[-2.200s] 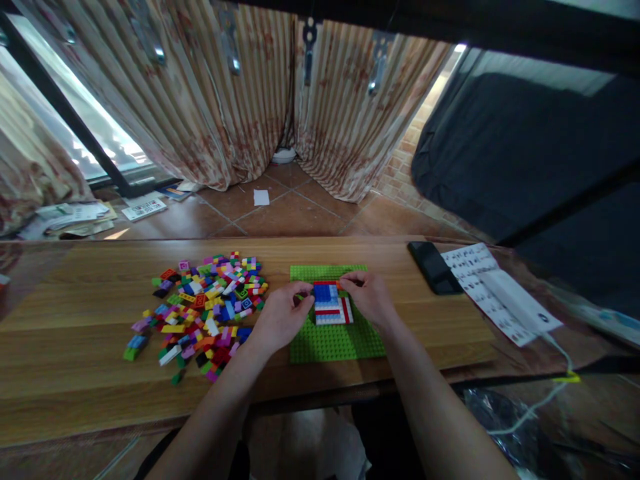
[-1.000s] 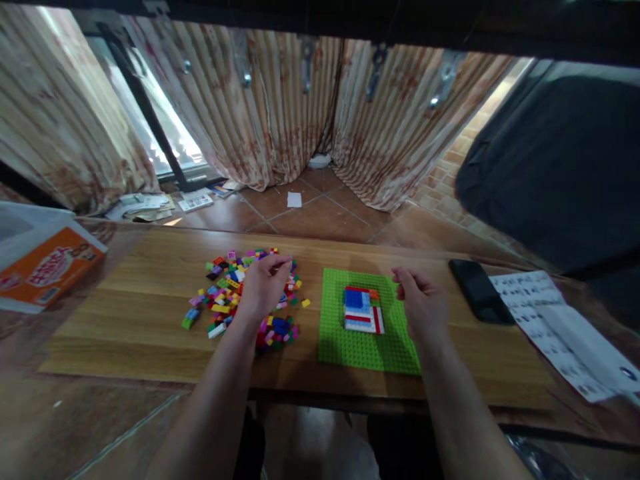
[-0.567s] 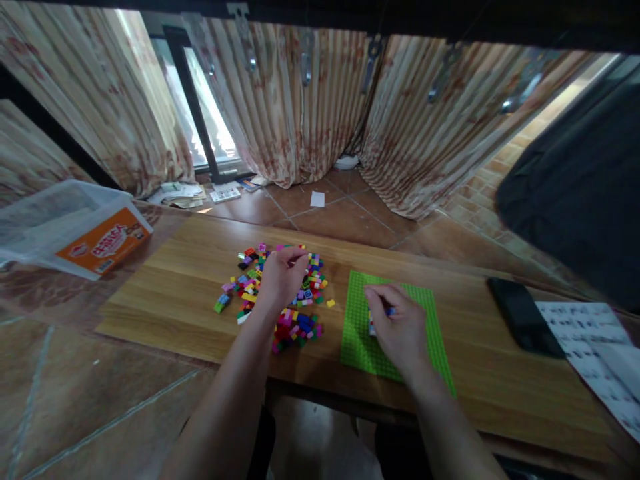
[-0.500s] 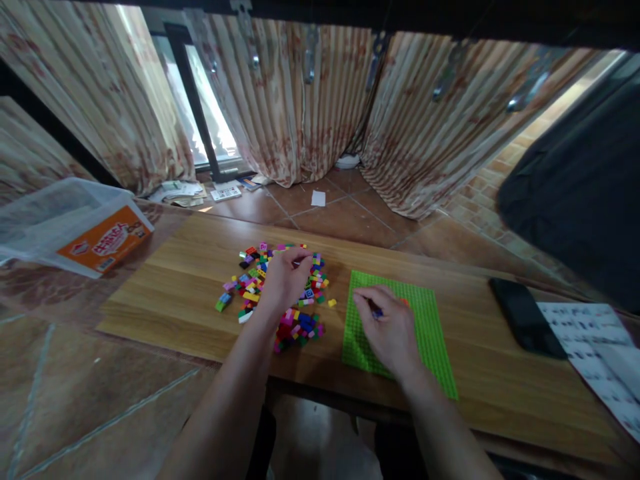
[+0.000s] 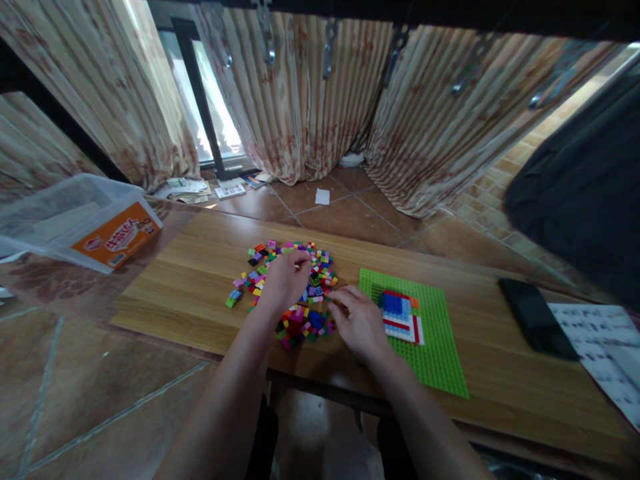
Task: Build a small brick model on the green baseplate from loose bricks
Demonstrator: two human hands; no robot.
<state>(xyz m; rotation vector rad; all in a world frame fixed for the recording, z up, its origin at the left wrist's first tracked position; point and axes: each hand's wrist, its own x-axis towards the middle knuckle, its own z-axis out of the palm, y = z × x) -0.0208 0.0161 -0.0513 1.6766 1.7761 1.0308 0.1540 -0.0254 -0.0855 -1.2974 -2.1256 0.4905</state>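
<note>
A loose heap of small coloured toy building bricks (image 5: 316,320) is spread on the wooden table. My left hand (image 5: 287,277) hangs over the heap with thumb and fingers pinched together; whatever is between them is too small to make out. At the heap's right edge is my right hand (image 5: 361,325), its thumb and forefinger bent and slightly apart, low over the tabletop. Right of it lies a green baseplate (image 5: 440,360). On the plate sits a flat build of blue, light blue, red and white bricks (image 5: 400,317), with an orange brick (image 5: 415,303) at its upper right corner.
A clear plastic box (image 5: 117,237) with an orange label stands at the left. A black phone (image 5: 537,320) and a printed sheet (image 5: 595,353) lie at the table's right end. Beyond the table are striped curtains (image 5: 310,107) and papers (image 5: 185,190) on the tiled floor.
My right hand has moved left off the baseplate to the heap's edge, uncovering the brick build. My left hand stays over the heap. The view has shifted slightly.
</note>
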